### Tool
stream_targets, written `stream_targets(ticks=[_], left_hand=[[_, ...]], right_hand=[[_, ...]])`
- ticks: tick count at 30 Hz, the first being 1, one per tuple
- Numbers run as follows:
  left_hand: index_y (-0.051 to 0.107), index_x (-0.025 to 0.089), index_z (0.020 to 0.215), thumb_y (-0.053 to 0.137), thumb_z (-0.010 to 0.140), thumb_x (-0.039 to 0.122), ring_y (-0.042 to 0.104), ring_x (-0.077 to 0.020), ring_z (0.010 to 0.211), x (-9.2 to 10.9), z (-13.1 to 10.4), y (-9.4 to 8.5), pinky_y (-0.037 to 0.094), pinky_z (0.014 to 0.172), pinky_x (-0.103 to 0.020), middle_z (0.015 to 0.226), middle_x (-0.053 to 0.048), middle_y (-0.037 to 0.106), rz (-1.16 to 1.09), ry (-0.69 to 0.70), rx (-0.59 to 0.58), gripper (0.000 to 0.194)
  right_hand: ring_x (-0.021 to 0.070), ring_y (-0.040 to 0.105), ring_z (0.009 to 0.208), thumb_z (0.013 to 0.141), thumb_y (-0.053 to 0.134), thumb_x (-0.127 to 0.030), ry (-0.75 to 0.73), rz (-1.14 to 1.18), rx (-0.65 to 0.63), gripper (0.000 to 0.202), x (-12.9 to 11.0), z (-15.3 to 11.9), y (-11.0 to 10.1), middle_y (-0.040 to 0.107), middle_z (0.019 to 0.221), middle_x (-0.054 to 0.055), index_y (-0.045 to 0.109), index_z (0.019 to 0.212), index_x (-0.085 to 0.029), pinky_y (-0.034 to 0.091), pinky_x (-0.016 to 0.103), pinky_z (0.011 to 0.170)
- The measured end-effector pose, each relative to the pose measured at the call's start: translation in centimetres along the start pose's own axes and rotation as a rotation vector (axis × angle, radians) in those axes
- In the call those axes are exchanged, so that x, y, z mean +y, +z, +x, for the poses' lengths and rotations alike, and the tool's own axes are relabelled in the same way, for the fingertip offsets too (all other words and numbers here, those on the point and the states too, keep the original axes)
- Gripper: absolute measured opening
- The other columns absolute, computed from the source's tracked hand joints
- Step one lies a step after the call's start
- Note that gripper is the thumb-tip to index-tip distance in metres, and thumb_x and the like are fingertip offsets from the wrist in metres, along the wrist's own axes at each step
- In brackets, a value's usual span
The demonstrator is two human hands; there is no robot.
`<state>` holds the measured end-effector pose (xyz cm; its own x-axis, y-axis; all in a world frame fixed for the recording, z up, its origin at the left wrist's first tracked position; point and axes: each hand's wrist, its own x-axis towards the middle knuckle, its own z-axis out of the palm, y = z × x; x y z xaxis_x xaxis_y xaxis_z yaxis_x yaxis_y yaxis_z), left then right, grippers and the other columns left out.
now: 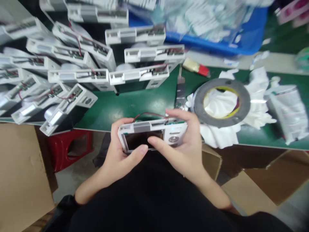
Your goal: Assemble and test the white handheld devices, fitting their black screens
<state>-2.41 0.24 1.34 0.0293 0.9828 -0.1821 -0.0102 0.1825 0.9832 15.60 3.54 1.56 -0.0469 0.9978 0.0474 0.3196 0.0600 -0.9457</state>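
Between my two hands is a white digital camera body with a dark screen, a round button pad and an open top edge showing a red wire and green circuit board. My left hand grips its left end, thumb along the lower edge of the screen. Wrapped round the right end is my right hand, its thumb lying over the screen and its index finger at the top edge. The camera is held in front of my body at the table's near edge. Its back side is hidden from me.
Similar opened white units crowd the green table at left. A blue tray of plastic bags stands behind. Right of my hands lie a grey tape roll, white cloths, a brush and a dark-handled tool. Below are cardboard boxes and a red stool.
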Motion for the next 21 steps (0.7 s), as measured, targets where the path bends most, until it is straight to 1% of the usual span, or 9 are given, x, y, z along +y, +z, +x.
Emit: stream_targets(ticks=[1, 4, 8, 10, 12, 14, 16, 18, 21], left_hand=[[0.05, 0.032, 0.135, 0.078, 0.095, 0.042, 0.074, -0.0151, 0.108, -0.1, 0.1, -0.1, 0.062, 0.097, -0.027, 0.123, 0.0, 0.07, 0.019, 0.032, 0.014, 0.05], [0.058, 0.029, 0.126, 0.082, 0.089, 0.049, 0.076, -0.0151, 0.095, 0.1, 0.8, -0.2, 0.062, 0.085, -0.024, 0.11, 0.001, 0.073, 0.067, 0.062, 0.103, 0.048], [0.064, 0.025, 0.115, 0.081, 0.09, 0.043, 0.074, -0.0154, 0.083, 0.6, 1.5, -0.3, 0.06, 0.075, -0.024, 0.1, 0.0, 0.075, 0.082, 0.032, 0.205, 0.035], [0.066, 0.024, 0.115, 0.079, 0.092, 0.041, 0.074, -0.0171, 0.085, 0.5, 1.6, -0.6, 0.06, 0.076, -0.026, 0.102, -0.002, 0.075, 0.066, 0.003, 0.206, 0.032], [0.067, 0.023, 0.115, 0.081, 0.09, 0.045, 0.074, -0.0195, 0.091, 0.1, 1.6, -1.1, 0.06, 0.081, -0.028, 0.106, -0.003, 0.075, 0.013, -0.07, 0.221, 0.037], [0.069, 0.023, 0.115, 0.084, 0.085, 0.051, 0.072, -0.021, 0.095, -0.4, 1.7, -1.7, 0.059, 0.085, -0.029, 0.109, -0.004, 0.075, -0.059, -0.117, 0.277, 0.044], [0.07, 0.023, 0.113, 0.086, 0.081, 0.054, 0.071, -0.0211, 0.098, -0.7, 1.9, -1.9, 0.057, 0.087, -0.027, 0.109, -0.004, 0.075, -0.084, -0.111, 0.343, 0.048], [0.071, 0.023, 0.112, 0.085, 0.081, 0.058, 0.07, -0.0205, 0.1, -0.6, 2.2, -2.0, 0.054, 0.09, -0.026, 0.109, -0.003, 0.075, -0.065, -0.094, 0.425, 0.048], [0.071, 0.023, 0.11, 0.082, 0.081, 0.065, 0.071, -0.0226, 0.103, 0.0, 2.6, -2.0, 0.053, 0.094, -0.028, 0.109, -0.003, 0.076, -0.026, -0.069, 0.503, 0.052]], right_hand=[[0.0223, 0.072, 0.108, 0.089, 0.085, -0.043, -0.018, -0.002, -0.008, 0.051, 0.1, 0.0, 0.0, 0.069, 0.123, 0.002, 0.058, 0.132, -0.033, 0.065, 0.04, 0.094], [0.0191, 0.073, 0.102, 0.096, 0.077, -0.041, -0.067, 0.008, -0.04, 0.045, 0.2, 0.1, 0.0, 0.069, 0.12, 0.002, 0.054, 0.134, -0.033, 0.064, 0.033, 0.087], [0.0159, 0.074, 0.082, 0.103, 0.067, -0.037, -0.158, -0.001, -0.094, 0.039, -0.5, 0.5, -0.2, 0.072, 0.108, 0.0, 0.049, 0.137, -0.033, 0.063, 0.026, 0.068], [0.017, 0.076, 0.087, 0.104, 0.065, -0.034, -0.186, -0.022, -0.134, 0.039, -1.1, 0.8, -0.6, 0.074, 0.111, 0.002, 0.049, 0.139, -0.032, 0.064, 0.027, 0.073], [0.0192, 0.077, 0.102, 0.104, 0.063, -0.035, -0.219, -0.048, -0.187, 0.039, -1.7, 1.3, -1.4, 0.075, 0.122, 0.005, 0.051, 0.141, -0.031, 0.066, 0.029, 0.085], [0.0217, 0.075, 0.118, 0.106, 0.06, -0.042, -0.265, -0.101, -0.277, 0.043, -2.3, 2.2, -2.6, 0.073, 0.133, 0.007, 0.051, 0.147, -0.03, 0.064, 0.032, 0.098], [0.0235, 0.07, 0.129, 0.108, 0.053, -0.049, -0.295, -0.198, -0.354, 0.047, -2.9, 3.1, -4.1, 0.071, 0.14, 0.01, 0.051, 0.151, -0.028, 0.062, 0.035, 0.106], [0.0239, 0.068, 0.133, 0.11, 0.048, -0.05, -0.302, -0.312, -0.403, 0.045, -3.4, 3.9, -5.4, 0.071, 0.141, 0.01, 0.055, 0.149, -0.027, 0.062, 0.038, 0.108], [0.0246, 0.073, 0.127, 0.109, 0.049, -0.05, -0.339, -0.426, -0.448, 0.043, -3.9, 4.5, -6.3, 0.075, 0.137, 0.008, 0.062, 0.144, -0.028, 0.065, 0.039, 0.103]])
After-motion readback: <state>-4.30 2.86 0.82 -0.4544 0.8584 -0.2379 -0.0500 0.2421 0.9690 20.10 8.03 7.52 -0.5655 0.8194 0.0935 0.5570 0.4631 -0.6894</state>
